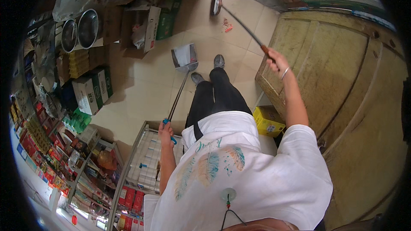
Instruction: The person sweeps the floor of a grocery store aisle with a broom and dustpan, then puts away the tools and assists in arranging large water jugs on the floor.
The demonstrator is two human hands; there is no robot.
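My right hand grips the brown handle end of a broom. The broom's head is blurred and rests near the far doorway, just beyond a small heap of reddish litter on the tiles. In my left hand is the blue-gripped handle of a long-handled dustpan. Its pan sits on the floor in front of my shoes, with something pale and a small reddish bit inside. The litter lies between the broom's head and the pan, apart from both.
A worn wooden door stands at my right, with a yellow box beside its lower corner. To the left are open cardboard boxes, two metal bowls and stocked shelves. A glass display case stands close by my left arm.
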